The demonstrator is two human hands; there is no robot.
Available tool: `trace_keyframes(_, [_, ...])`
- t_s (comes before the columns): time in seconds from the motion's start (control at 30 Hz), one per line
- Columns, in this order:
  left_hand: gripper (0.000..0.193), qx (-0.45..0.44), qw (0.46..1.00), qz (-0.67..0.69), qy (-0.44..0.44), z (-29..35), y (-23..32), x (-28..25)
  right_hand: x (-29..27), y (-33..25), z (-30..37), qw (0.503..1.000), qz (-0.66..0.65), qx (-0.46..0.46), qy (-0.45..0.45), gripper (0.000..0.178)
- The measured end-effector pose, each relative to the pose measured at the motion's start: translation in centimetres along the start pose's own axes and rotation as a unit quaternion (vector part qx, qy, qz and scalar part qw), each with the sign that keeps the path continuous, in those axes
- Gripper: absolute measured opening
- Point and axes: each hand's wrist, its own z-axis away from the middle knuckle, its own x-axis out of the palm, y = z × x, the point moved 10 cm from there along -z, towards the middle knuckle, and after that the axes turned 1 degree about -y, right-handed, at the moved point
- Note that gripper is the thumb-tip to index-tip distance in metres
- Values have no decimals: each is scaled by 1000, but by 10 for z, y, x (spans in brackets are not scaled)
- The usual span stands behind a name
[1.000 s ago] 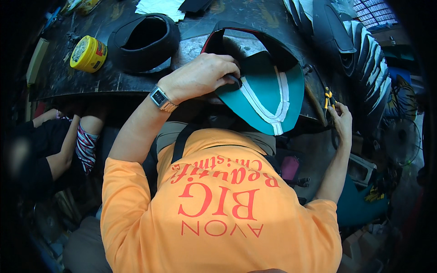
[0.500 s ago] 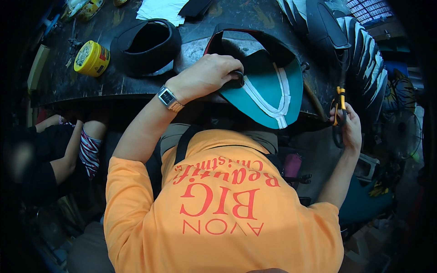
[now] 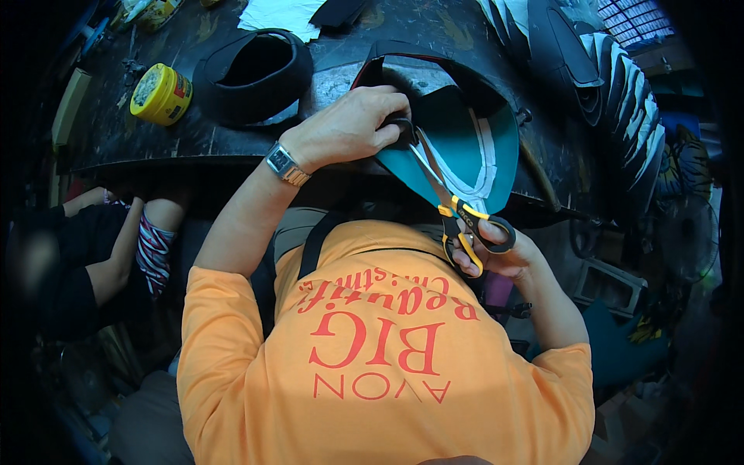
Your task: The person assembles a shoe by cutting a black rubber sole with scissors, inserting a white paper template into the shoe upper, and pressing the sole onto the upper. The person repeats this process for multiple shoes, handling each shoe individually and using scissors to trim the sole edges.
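Observation:
My left hand (image 3: 353, 128) pinches the left edge of a black sewn piece with teal lining (image 3: 502, 167), its black band arching above on the table's front edge. White tape runs in a U along the lining. Low on the right, my right hand (image 3: 504, 248) has its fingers through the yellow-and-black handles of a pair of scissors (image 3: 456, 208). The blades are slightly apart, lie across the lining and point up-left, their tips close to the left hand's fingers. What exactly lies between the left fingertips is hidden.
On the dark workbench (image 3: 116, 159) are a yellow tub (image 3: 161, 94), a black ring-shaped sewn piece (image 3: 252, 77) and white cloth (image 3: 283, 17). Stacked black-and-white pieces (image 3: 620, 101) hang over its right side. At left, another person's arm and leg (image 3: 159, 232) are close by. A fan (image 3: 686, 236) stands at right.
My right hand has brought the scissors from the far right in toward the left hand, and their blades now lie over the teal lining. The left hand has kept its hold.

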Motion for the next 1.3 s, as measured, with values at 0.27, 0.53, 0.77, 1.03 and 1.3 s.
trace_keyframes(0.27, [14,8,999,17,-41,6,-5,6,-15,-2,3,997,11,-3,76,45])
trace_keyframes(0.53, [14,9,999,3,-41,9,-7,12,-23,-9,7,988,91,-17,126,41])
trace_keyframes(0.77, [15,-13,999,0,-52,9,-4,11,-25,-7,10,990,74,-16,116,36])
trace_keyframes(1.03, [33,38,989,-51,-130,-14,51,10,-18,-132,72,861,282,-352,234,39])
trace_keyframes(1.3, [15,173,930,-321,34,-100,73,6,-59,-245,5,784,326,-453,272,39])
